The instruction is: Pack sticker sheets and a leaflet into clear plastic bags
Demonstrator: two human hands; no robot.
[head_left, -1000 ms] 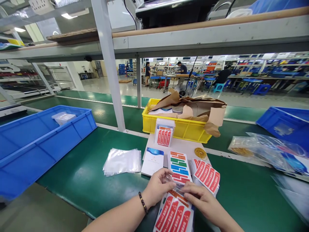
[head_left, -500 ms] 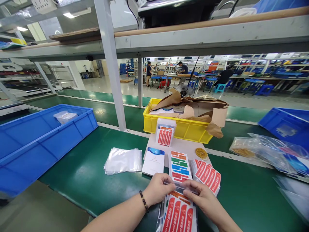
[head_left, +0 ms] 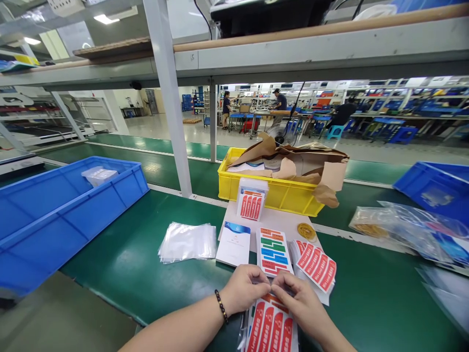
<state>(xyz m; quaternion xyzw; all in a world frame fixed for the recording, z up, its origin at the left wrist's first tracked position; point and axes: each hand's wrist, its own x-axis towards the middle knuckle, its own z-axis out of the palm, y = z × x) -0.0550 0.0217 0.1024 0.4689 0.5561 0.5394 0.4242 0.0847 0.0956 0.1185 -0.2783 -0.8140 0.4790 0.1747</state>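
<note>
A clear plastic bag (head_left: 271,325) with red "Max Level" sticker sheets inside lies at the near edge of the bench. My left hand (head_left: 249,288) pinches its top edge, and my right hand (head_left: 295,296) pinches the same edge close beside it, fingertips nearly meeting. Just beyond my hands is a stack of multicoloured sticker sheets (head_left: 274,249). To its left sits a pile of white booklets (head_left: 233,244) with blue tops. On the right, red sticker sheets (head_left: 318,266) are fanned out. Flat clear bags (head_left: 188,242) lie to the left.
Filled bags (head_left: 252,199) lean against a yellow crate (head_left: 271,193) holding torn brown paper. Rubber bands (head_left: 306,231) lie on a pale board. Blue bins (head_left: 73,210) stand left and right. A shelf post (head_left: 172,107) rises behind the bench; people work farther back.
My hands have drawn together along the bag's top edge, the right one moving left until the fingertips nearly meet. The piles around them stay where they were.
</note>
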